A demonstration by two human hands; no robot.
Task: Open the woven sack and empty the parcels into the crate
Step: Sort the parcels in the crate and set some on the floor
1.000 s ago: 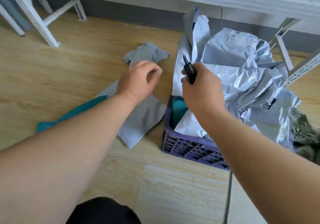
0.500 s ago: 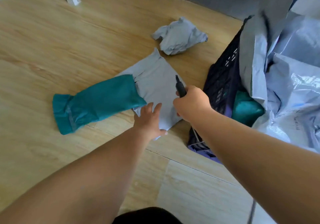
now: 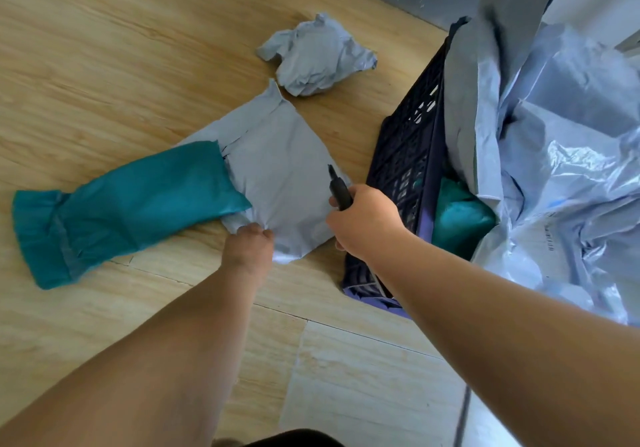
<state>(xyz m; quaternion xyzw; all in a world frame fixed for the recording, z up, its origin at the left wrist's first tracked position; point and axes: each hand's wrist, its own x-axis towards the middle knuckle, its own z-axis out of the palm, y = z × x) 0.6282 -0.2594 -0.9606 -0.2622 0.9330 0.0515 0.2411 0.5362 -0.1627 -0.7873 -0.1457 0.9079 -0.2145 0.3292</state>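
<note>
Crate (image 3: 408, 155) of dark latticed plastic on pale wood-grain floor (image 3: 104, 48), heaped with glossy, crinkled grey parcels (image 3: 571, 169). Left hand (image 3: 249, 249) pinches near edge of flat matte grey mailer (image 3: 277, 169) lying beside the crate, overlapped by teal pouch (image 3: 131, 207). Right hand (image 3: 363, 225) grips slim black tool (image 3: 339, 190). Crumpled grey bag (image 3: 315, 55) beyond.

Crate (image 3: 408, 155) right; flat parcel (image 3: 277, 169) left; crumpled parcel (image 3: 317, 55) behind.

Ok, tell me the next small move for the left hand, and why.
Probably lift the flat grey parcel into the crate. The left hand already pinches its near edge on the floor, and the right hand is busy holding the black cutter.
</note>
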